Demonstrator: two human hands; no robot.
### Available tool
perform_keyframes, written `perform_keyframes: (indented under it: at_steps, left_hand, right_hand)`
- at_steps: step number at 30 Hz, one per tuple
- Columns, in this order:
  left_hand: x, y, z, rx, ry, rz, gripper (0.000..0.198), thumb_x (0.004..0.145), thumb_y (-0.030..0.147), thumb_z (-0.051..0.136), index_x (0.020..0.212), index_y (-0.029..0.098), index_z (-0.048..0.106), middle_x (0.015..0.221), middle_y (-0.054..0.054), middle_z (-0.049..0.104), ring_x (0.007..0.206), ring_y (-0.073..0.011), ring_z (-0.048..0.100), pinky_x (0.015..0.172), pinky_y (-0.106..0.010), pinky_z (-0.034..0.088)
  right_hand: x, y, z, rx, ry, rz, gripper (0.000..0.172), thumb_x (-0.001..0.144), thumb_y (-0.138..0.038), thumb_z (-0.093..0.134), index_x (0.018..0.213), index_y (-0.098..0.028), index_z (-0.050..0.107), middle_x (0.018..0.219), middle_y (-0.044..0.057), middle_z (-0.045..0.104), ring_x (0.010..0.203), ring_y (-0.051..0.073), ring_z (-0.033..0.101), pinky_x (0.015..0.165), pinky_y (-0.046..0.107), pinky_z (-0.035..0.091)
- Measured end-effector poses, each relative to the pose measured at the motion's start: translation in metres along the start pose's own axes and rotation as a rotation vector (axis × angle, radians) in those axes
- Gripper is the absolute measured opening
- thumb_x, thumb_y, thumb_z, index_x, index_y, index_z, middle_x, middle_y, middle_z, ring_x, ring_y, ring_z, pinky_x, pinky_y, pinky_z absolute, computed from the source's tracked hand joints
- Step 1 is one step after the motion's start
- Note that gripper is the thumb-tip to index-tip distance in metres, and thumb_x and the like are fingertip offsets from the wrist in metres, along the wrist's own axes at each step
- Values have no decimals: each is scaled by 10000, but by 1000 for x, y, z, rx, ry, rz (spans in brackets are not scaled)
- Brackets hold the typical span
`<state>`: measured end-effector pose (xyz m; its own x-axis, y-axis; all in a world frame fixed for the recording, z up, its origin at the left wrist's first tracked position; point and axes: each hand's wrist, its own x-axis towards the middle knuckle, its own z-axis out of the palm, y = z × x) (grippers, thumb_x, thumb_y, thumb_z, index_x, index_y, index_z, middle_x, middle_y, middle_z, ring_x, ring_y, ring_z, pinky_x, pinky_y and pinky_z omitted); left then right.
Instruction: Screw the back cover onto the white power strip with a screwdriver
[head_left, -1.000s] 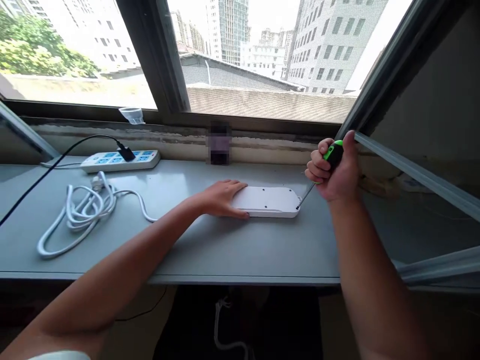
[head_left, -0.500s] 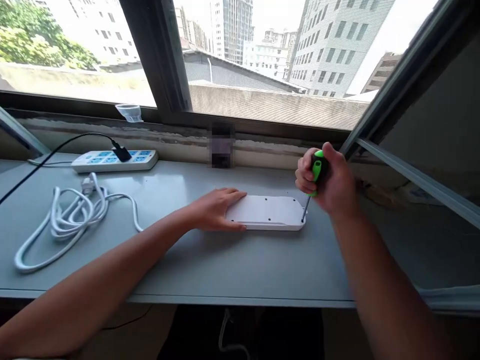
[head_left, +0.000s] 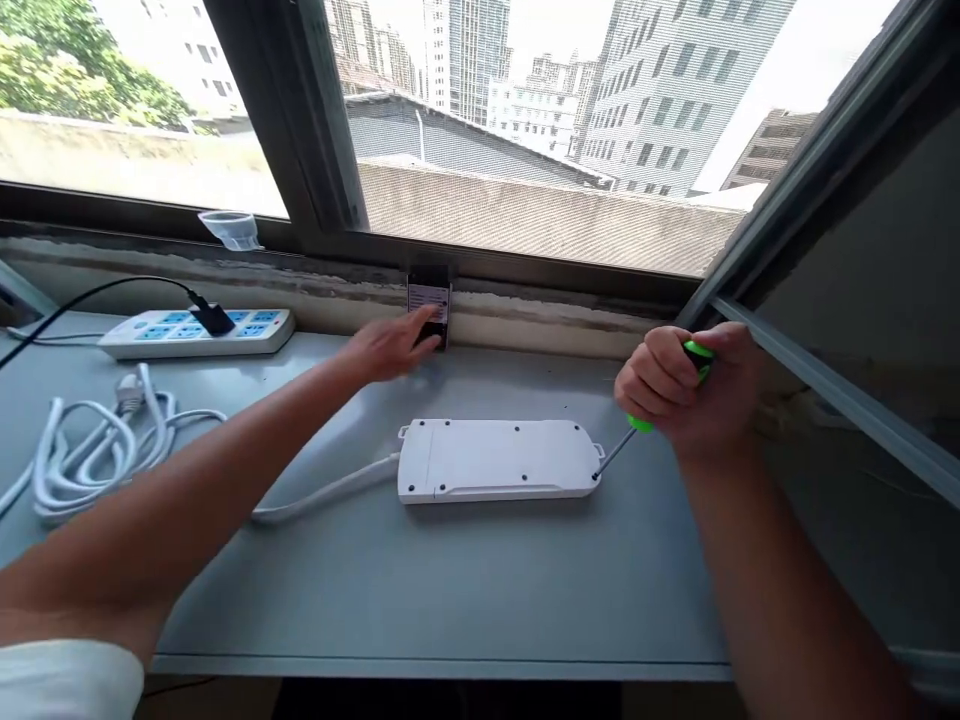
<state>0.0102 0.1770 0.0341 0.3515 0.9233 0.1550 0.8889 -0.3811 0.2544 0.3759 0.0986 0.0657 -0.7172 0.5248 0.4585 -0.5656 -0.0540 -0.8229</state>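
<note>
A white power strip [head_left: 480, 455] lies face down on the desk, its back showing several dark screw holes and its cable leaving from the left end. Wrapped in my right hand [head_left: 686, 390] is a screwdriver [head_left: 640, 424] with a green and black handle. Its tilted shaft meets the strip's near right corner, at a screw hole. My left hand [head_left: 397, 343] is off the strip, reaching to a phone [head_left: 428, 310] that leans upright against the wall under the window. The index finger is stretched out over the phone's screen; whether it touches cannot be made out.
Another power strip [head_left: 196, 333] with blue sockets and a black plug stands at the back left. A coiled white cable [head_left: 97, 455] lies on the left of the desk [head_left: 465, 590]. A clear plastic cup [head_left: 231, 230] sits on the window ledge.
My left hand has left the white power strip and moved up and left to the phone. My right hand has lowered slightly rightward, so the screwdriver leans more. The view has shifted.
</note>
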Motion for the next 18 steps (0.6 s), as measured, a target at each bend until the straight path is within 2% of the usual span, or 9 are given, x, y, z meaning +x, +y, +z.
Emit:
perform_keyframes:
  at_steps: [2, 4, 6, 7, 10, 12, 14, 16, 18]
  left_hand:
    - [7, 6, -14, 22, 68, -7, 631, 1136, 519, 352, 1641, 150, 274, 1715, -128, 412, 1368, -325, 601, 1126, -425, 426]
    - [4, 15, -25, 15, 130, -16, 661, 1132, 502, 364, 1666, 148, 201, 1725, -145, 374, 1291, -312, 636, 1108, -442, 440]
    - [-7, 23, -28, -20, 159, -21, 666, 1128, 517, 340, 1650, 122, 223, 1627, -178, 484, 1168, -294, 678, 1076, -457, 468]
    - [-16, 26, -25, -47, 142, -14, 647, 1118, 531, 343, 1605, 106, 307, 1521, -182, 580, 1128, -291, 688, 1054, -450, 488]
    - [-45, 34, -7, -147, -53, 78, 570, 1020, 631, 492, 1338, 174, 613, 1327, -121, 725, 1150, -283, 709, 969, -354, 556]
    - [-63, 38, 9, -218, -232, 148, 666, 961, 706, 565, 1416, 221, 606, 1470, -122, 665, 1269, -309, 672, 1021, -358, 549]
    - [-76, 40, 20, -225, -326, 196, 763, 914, 725, 629, 1475, 211, 573, 1536, -148, 609, 1364, -340, 613, 1129, -393, 496]
    - [-82, 42, 25, -201, -370, 255, 825, 875, 715, 688, 1491, 179, 565, 1537, -166, 593, 1407, -365, 570, 1191, -413, 448]
    - [-84, 42, 24, -193, -390, 300, 896, 831, 710, 738, 1517, 166, 547, 1544, -168, 576, 1427, -378, 545, 1202, -407, 438]
  right_hand:
    - [-1, -1, -3, -7, 8, -1, 343, 927, -423, 484, 672, -197, 523, 472, -51, 300, 382, 100, 271, 420, 261, 295]
    - [-3, -3, -4, -15, 13, 7, 337, 925, -421, 496, 678, -195, 527, 483, -49, 312, 390, 100, 285, 426, 259, 306]
    - [-4, -3, -3, -30, 31, 15, 320, 922, -432, 525, 709, -195, 558, 492, -54, 324, 391, 100, 286, 426, 257, 314]
    - [-4, -3, -2, -42, 57, 12, 322, 929, -455, 543, 739, -198, 580, 493, -61, 324, 385, 98, 274, 418, 254, 310]
    - [-1, 3, 7, -97, 208, -40, 392, 966, -581, 611, 816, -219, 601, 489, -93, 303, 359, 83, 193, 375, 233, 272]
    - [1, 9, 14, -143, 315, -82, 450, 953, -636, 668, 792, -226, 576, 494, -101, 302, 357, 74, 161, 350, 219, 245]
    - [3, 14, 20, -183, 360, -106, 469, 924, -638, 717, 764, -223, 570, 508, -97, 327, 363, 68, 171, 340, 211, 238]
    - [4, 17, 24, -212, 303, -115, 499, 936, -660, 690, 735, -218, 576, 512, -88, 344, 358, 66, 202, 339, 211, 247]
    - [4, 19, 25, -223, 166, -101, 550, 978, -682, 613, 698, -212, 560, 500, -82, 336, 336, 62, 231, 340, 214, 254]
